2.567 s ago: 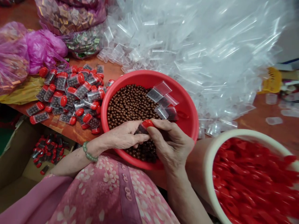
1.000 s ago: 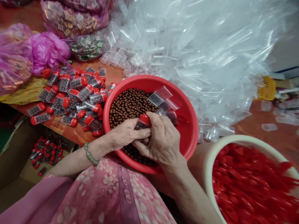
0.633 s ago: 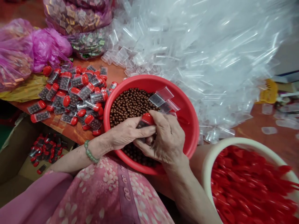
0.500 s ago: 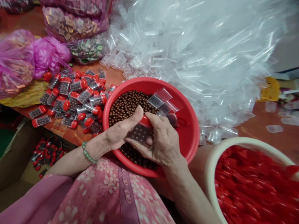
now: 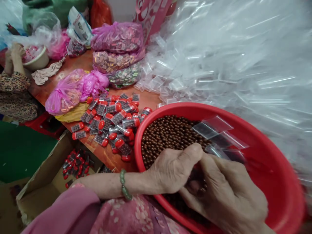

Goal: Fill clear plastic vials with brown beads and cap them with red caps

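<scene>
Over the red basin point(image 5: 231, 112), my two hands meet around a small transparent box point(image 5: 196, 173) with a red cap, mostly hidden by the fingers. My left hand point(image 5: 173, 169), a green bead bracelet at its wrist, presses at the cap end with its thumb. From the other side my right hand point(image 5: 234, 191) wraps the box. Beneath them the basin holds glossy brown balls point(image 5: 165, 133). Several empty transparent boxes point(image 5: 207, 130) lie on the balls, just beyond my fingers.
Filled red-capped boxes point(image 5: 109, 120) are heaped left of the basin; more lie in a cardboard carton point(image 5: 41, 188) below. Transparent empties point(image 5: 231, 65) pile up behind. Pink bags point(image 5: 117, 39) stand at the back. Far left, another person's hands point(image 5: 16, 53) are at a white bowl point(image 5: 40, 60).
The view has swung left, bringing the other person into sight and the bucket of red caps out of it. My hands stay together on the box, which is now more covered.
</scene>
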Action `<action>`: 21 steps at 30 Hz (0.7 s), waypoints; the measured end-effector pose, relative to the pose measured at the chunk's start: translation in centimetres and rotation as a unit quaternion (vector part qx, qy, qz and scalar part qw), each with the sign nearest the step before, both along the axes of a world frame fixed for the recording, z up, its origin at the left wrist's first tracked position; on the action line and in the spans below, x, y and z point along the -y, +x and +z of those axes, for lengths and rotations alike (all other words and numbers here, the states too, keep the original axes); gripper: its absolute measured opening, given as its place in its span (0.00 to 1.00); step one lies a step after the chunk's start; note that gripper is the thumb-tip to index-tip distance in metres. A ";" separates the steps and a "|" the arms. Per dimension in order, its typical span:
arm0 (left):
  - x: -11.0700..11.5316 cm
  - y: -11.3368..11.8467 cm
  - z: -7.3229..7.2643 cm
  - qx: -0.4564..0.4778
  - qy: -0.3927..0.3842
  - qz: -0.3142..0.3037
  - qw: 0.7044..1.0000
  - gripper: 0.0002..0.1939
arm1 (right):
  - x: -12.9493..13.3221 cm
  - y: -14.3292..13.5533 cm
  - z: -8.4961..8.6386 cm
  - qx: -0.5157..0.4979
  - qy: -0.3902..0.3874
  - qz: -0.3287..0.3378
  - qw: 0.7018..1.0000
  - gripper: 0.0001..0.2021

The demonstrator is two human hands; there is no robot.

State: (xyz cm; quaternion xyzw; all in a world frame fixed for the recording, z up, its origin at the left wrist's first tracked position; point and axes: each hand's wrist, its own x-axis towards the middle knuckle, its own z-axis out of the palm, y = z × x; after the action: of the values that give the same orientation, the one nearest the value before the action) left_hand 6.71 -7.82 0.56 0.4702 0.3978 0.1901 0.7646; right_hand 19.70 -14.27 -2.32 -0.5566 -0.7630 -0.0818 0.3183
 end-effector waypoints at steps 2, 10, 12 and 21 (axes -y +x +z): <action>-0.2 -0.6 0.5 -0.002 0.029 0.008 1.000 0.26 | -0.5 -0.6 0.6 0.042 0.037 0.020 0.998 0.43; -8.2 -8.6 1.3 -0.251 0.414 0.172 0.858 0.21 | -2.1 -0.7 0.9 0.076 -0.058 -0.003 0.995 0.27; -11.9 -11.4 -0.3 -0.371 0.516 0.235 0.736 0.19 | -1.5 -0.1 0.6 0.093 -0.102 -0.015 0.990 0.18; -21.9 -16.9 -7.9 -0.404 0.598 0.223 0.655 0.28 | -1.9 5.6 1.5 0.091 -0.234 -0.217 0.943 0.11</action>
State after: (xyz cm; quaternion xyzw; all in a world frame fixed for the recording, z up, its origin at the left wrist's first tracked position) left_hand -10.18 14.06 -7.32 0.7534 0.5608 0.3431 0.0167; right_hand 25.32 -12.38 -0.81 -0.7578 -0.6470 -0.0177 0.0830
